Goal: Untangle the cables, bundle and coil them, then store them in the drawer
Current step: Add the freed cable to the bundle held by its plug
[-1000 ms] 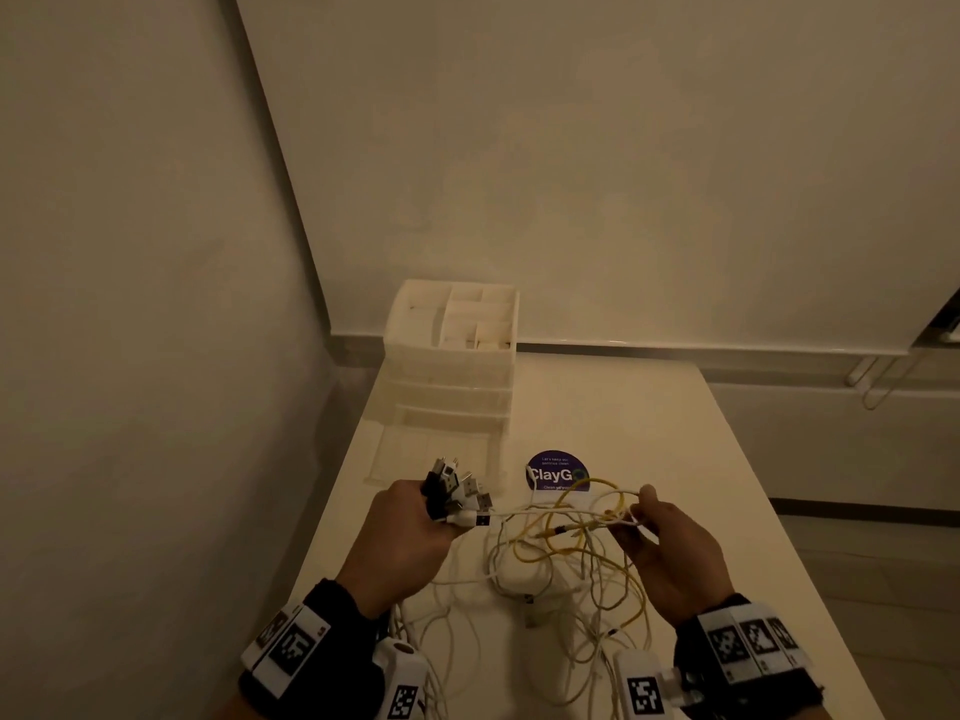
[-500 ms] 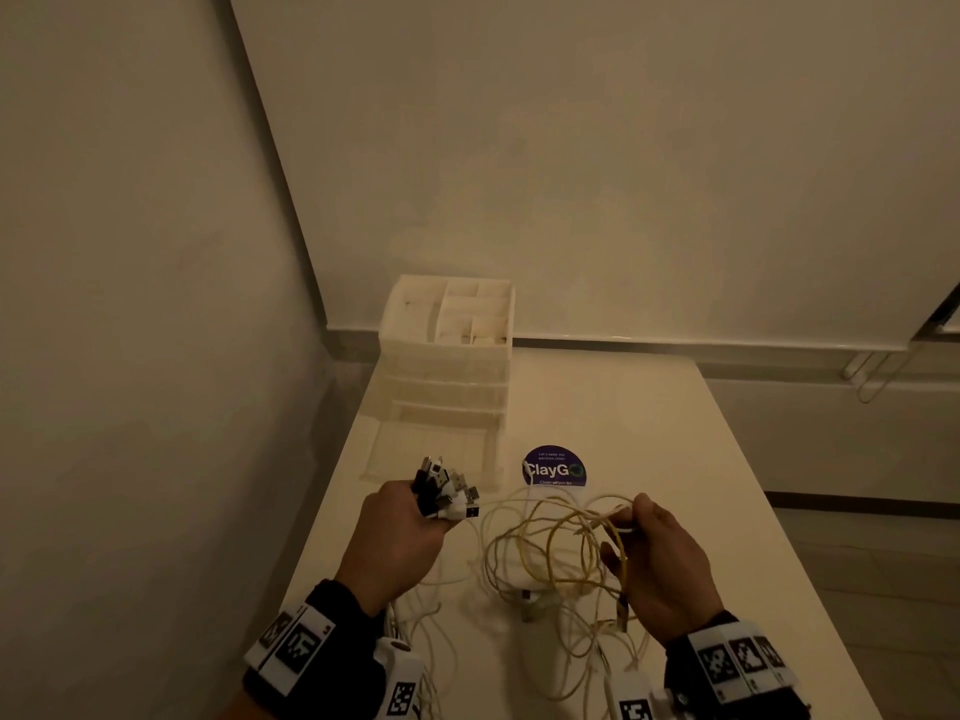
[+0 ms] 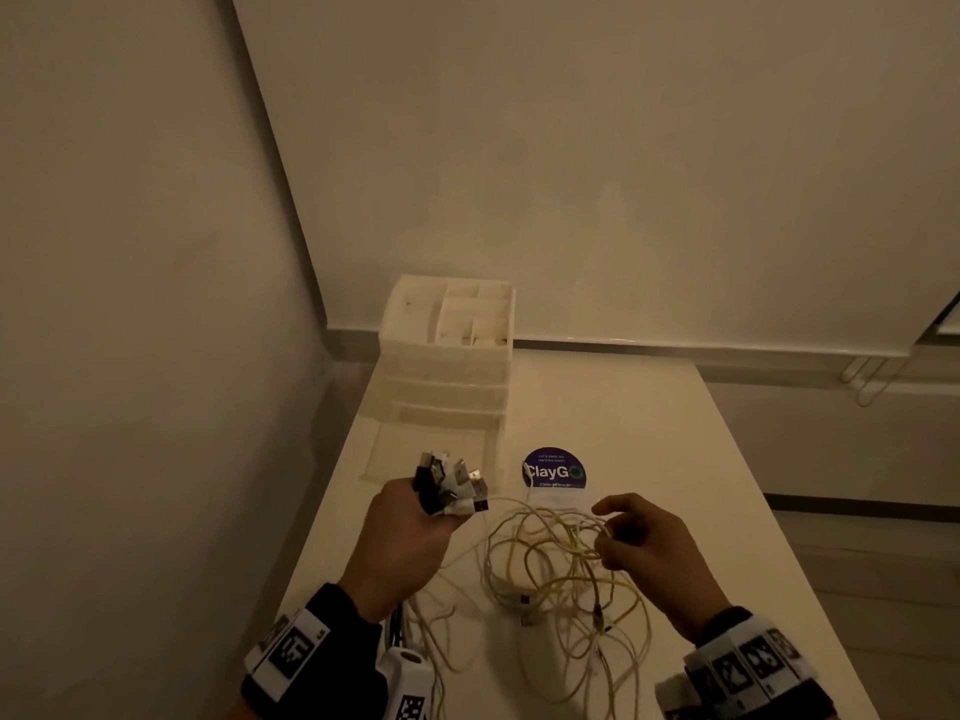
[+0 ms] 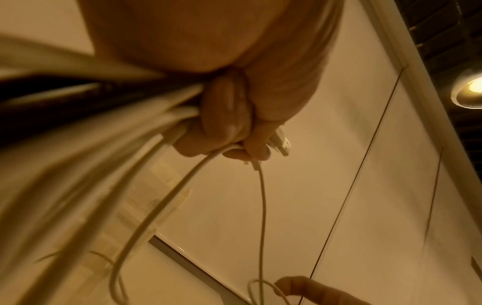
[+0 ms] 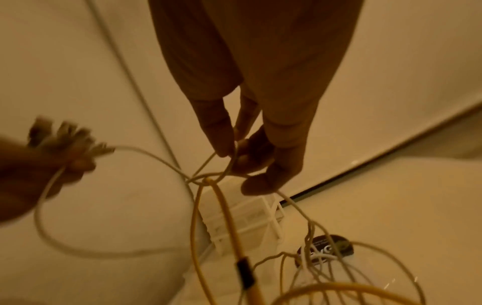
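— What did the cables (image 3: 566, 579) look like?

— A loose tangle of thin white and yellow leads, looped over one another on the white table (image 3: 649, 423), between the two hands. One yellow lead carried a short dark sleeve (plain in the right wrist view).

— And the left hand (image 3: 402, 537)?

— It was fisted round a bunch of plug ends (image 3: 452, 483), black and white with metal tips, which fanned up out of the fist; their leads trailed down towards the table.

— The right hand (image 3: 644, 543)?

— It pinched a white strand at the tangle's right side, thumb and fingertips (image 5: 224, 144) closed on it, other fingers curled.

— Where was the drawer?

— The drawer unit (image 3: 449, 356) stood at the table's far left corner, its lowest drawer (image 3: 431, 454) pulled out, just beyond the left hand. A round purple sticker (image 3: 554, 469) lay beside it.
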A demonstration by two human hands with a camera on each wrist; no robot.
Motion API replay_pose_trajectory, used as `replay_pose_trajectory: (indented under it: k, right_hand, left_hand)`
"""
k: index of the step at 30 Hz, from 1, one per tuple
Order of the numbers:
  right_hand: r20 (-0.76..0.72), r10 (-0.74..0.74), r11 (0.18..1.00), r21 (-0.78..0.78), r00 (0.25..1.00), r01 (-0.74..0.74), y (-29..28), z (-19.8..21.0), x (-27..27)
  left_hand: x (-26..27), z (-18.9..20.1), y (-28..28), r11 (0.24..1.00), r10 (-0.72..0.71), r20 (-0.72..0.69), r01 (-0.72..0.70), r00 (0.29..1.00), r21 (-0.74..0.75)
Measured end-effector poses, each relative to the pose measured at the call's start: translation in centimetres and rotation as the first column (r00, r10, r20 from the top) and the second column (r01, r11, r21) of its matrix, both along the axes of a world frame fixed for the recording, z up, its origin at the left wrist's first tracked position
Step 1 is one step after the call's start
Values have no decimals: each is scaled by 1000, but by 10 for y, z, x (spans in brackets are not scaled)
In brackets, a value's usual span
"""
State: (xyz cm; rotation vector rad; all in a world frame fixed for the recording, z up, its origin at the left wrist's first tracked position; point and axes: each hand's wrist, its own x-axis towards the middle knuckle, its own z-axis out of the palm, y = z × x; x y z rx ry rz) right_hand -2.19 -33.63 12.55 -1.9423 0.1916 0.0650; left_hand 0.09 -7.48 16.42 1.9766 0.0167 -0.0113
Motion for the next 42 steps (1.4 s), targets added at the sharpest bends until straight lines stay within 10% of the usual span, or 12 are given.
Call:
replay_pose_trajectory:
  k: [6,22,25,27,31,37,42]
  right_hand:
    - [176,300,825,-541,938,-162,16,-11,0]
    - [42,225,808,-566,973,-163,60,-42,-4]
    - [47,149,918,-378,988,-120,57,-38,-4]
    - [-27,81,996,29,996,-80,53,-24,-10]
    - [-164,-52,793,593,985,141,35,-3,-20]
    - [-194,-294,695,629,936,349,15,-11,-22]
    - [-210,-185,693,665,960,279,30,-3,-26]
  left_hand:
    - [-1,7,-11,988,-32,-20,29,999,-152]
    - [-1,10,-13,962,-36,-96,8,995,-274]
    - [0,6,-8,986,-39,-18,36,999,-164]
    - [1,2,-4,997,-24,12,25,1000,-68]
    - [7,-5,7,996,75,12,-75,997,-50]
    - [11,-11,2,988,109,-10,-110,994,-113]
    - [-5,-21,-31,976,-206,-75,200,976,-84]
